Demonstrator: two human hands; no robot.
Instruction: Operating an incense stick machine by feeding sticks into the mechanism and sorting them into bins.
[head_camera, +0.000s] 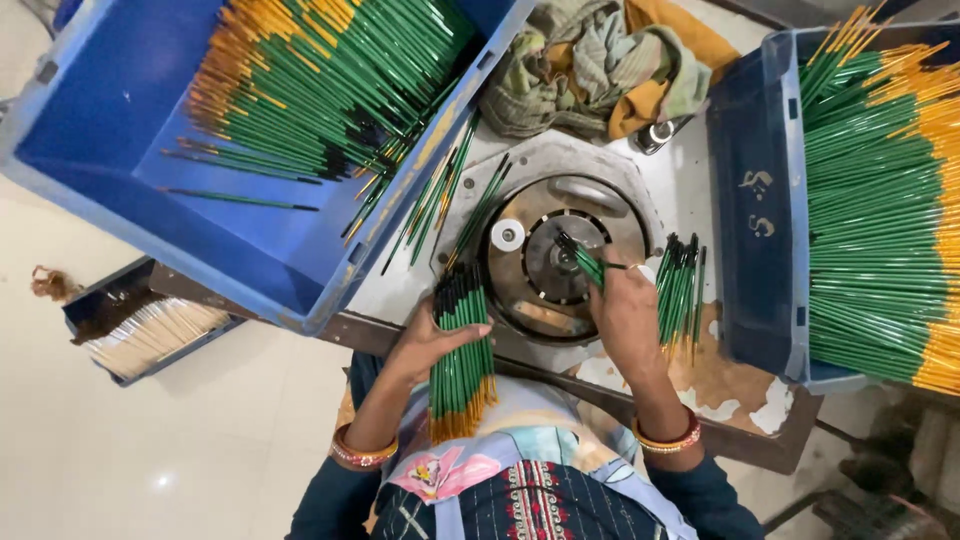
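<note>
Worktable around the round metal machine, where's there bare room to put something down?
Bare white tabletop lies between the round metal machine and the right blue plastic crate. The left blue crate's floor is mostly open. It is crowded beside the machine: loose green sticks left, another bunch right.

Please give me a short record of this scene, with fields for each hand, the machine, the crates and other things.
Left hand: holds a bundle of green pencils, upright against the body.
Right hand: holds one pencil into the round metal machine.
Beside right hand: small pile of pencils on the worktable.
Left crate: blue, partly filled with pencils.
Right crate: blue, full of pencils.
Behind machine: crumpled cloth.
</note>
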